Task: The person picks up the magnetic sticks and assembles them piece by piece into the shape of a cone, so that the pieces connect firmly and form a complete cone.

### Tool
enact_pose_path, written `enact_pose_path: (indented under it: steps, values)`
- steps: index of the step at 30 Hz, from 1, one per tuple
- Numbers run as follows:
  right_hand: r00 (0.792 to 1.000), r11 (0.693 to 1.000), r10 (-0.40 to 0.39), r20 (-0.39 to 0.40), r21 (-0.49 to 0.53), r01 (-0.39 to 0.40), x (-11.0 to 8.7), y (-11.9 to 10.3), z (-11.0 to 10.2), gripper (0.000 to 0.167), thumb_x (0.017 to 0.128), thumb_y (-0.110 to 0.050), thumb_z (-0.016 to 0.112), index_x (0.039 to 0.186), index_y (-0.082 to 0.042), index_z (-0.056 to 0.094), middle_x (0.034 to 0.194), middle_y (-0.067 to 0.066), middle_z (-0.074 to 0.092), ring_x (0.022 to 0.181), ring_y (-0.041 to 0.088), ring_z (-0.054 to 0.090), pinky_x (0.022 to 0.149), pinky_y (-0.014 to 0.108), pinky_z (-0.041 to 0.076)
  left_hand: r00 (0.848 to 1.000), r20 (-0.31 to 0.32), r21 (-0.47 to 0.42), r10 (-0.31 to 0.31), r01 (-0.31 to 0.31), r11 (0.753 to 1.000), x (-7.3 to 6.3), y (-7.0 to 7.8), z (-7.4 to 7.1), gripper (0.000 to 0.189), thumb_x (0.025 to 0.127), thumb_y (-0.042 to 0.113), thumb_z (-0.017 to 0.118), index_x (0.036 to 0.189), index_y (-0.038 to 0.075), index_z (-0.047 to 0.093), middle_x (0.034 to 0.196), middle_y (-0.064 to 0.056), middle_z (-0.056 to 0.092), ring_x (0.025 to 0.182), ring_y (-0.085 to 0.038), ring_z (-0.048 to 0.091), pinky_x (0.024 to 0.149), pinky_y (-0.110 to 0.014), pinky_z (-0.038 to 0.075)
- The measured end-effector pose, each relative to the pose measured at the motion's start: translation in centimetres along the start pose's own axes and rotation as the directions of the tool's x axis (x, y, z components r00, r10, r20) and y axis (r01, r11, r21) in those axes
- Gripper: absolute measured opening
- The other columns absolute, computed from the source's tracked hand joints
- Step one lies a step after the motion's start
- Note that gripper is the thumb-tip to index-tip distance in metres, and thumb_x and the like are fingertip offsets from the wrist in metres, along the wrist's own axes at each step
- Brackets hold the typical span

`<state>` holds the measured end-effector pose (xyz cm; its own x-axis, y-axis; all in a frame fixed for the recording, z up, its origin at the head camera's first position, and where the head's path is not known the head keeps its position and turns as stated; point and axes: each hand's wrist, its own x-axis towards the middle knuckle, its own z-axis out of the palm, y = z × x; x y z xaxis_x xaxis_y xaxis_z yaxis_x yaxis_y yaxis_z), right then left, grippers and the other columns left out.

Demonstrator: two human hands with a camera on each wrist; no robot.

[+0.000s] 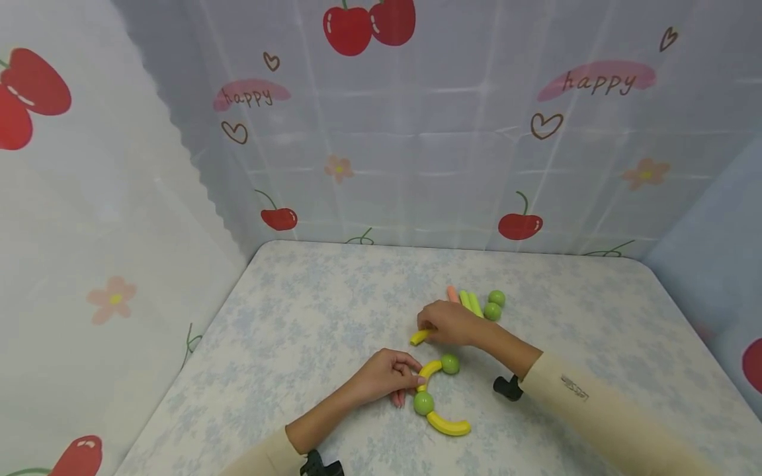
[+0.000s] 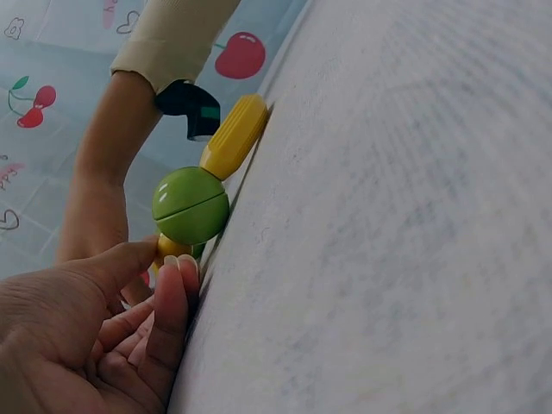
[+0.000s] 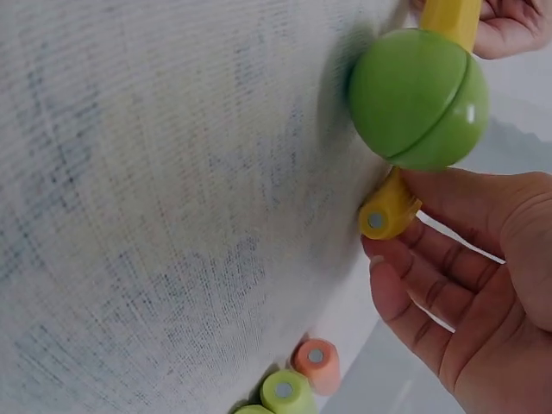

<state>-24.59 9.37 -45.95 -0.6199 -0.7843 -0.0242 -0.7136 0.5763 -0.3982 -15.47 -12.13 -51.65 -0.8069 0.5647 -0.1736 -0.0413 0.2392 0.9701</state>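
My left hand (image 1: 381, 378) pinches a curved yellow magnetic rod (image 1: 429, 370) between thumb and fingers. A green ball (image 1: 450, 363) sits at that rod's upper end and another green ball (image 1: 424, 403) at its lower end. From the lower ball a second curved yellow rod (image 1: 449, 425) continues, so the pieces form an open arc on the table. Just above the arc, my right hand (image 1: 450, 322) pinches a third yellow rod (image 1: 419, 337), apart from the chain in the head view. The right wrist view shows this rod's grey round end (image 3: 375, 221) close to a green ball (image 3: 418, 99).
Behind my right hand lie an orange rod (image 1: 452, 293) and two light green rods (image 1: 471, 303), with two loose green balls (image 1: 493, 305) beside them. A pale patterned cloth covers the table (image 1: 309, 297). Printed curtains (image 1: 417, 132) hang at the back and sides.
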Motion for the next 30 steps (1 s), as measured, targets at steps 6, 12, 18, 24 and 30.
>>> enact_pose_path:
  steps: [6, 12, 18, 24, 30]
  values:
    - [0.995, 0.997, 0.076, -0.069, 0.031, -0.074, -1.2, 0.0, -0.8, 0.015, 0.087, -0.006, 0.080, 0.099, -0.013, 0.074, 0.086, -0.004, 0.068, 0.068, 0.006, 0.053, 0.060, 0.023, 0.048, 1.000, -0.002, -0.015, -0.006, 0.006, 1.000, 0.0, 0.1, -0.1, 0.020, 0.095, 0.023, 0.075, 0.110, 0.010, 0.073, 0.075, -0.009, 0.073, 0.046, -0.014, 0.061, 0.044, -0.027, 0.053]
    - [0.987, 0.997, 0.057, -0.150, 0.057, -0.049, -3.0, 0.1, -1.5, 0.019, 0.087, -0.004, 0.079, 0.106, -0.010, 0.076, 0.085, -0.003, 0.070, 0.066, 0.003, 0.054, 0.060, 0.021, 0.048, 1.000, -0.013, -0.017, -0.011, 0.011, 1.000, 0.1, 0.0, 0.0, 0.020, 0.096, 0.026, 0.073, 0.110, 0.010, 0.073, 0.074, -0.010, 0.072, 0.046, -0.014, 0.060, 0.044, -0.027, 0.053]
    - [0.972, 0.986, 0.148, -0.185, 0.106, -0.130, -5.4, 0.1, -1.6, 0.018, 0.086, -0.003, 0.079, 0.102, -0.009, 0.074, 0.083, -0.004, 0.069, 0.070, 0.005, 0.057, 0.062, 0.022, 0.050, 1.000, -0.017, -0.005, -0.017, 0.017, 1.000, 0.0, -0.1, 0.1, 0.021, 0.097, 0.026, 0.073, 0.111, 0.010, 0.073, 0.074, -0.008, 0.072, 0.046, -0.014, 0.060, 0.044, -0.027, 0.052]
    - [0.948, 0.958, 0.257, -0.190, 0.183, -0.222, -7.4, 0.1, -1.5, 0.019, 0.085, -0.005, 0.081, 0.101, -0.007, 0.073, 0.082, -0.007, 0.066, 0.072, 0.006, 0.058, 0.060, 0.023, 0.050, 1.000, -0.018, 0.003, -0.010, 0.010, 1.000, 0.0, -0.2, 0.1, 0.022, 0.096, 0.026, 0.073, 0.112, 0.010, 0.073, 0.074, -0.007, 0.072, 0.045, -0.014, 0.060, 0.043, -0.027, 0.052]
    - [0.931, 0.939, 0.307, -0.197, 0.224, -0.262, -9.2, 0.2, -1.3, 0.018, 0.085, -0.006, 0.081, 0.100, -0.006, 0.072, 0.080, -0.006, 0.063, 0.072, 0.008, 0.057, 0.059, 0.025, 0.050, 1.000, -0.011, -0.003, -0.003, 0.003, 1.000, 0.1, -0.2, 0.1, 0.023, 0.097, 0.026, 0.073, 0.113, 0.009, 0.072, 0.074, -0.007, 0.072, 0.046, -0.013, 0.060, 0.044, -0.028, 0.053]
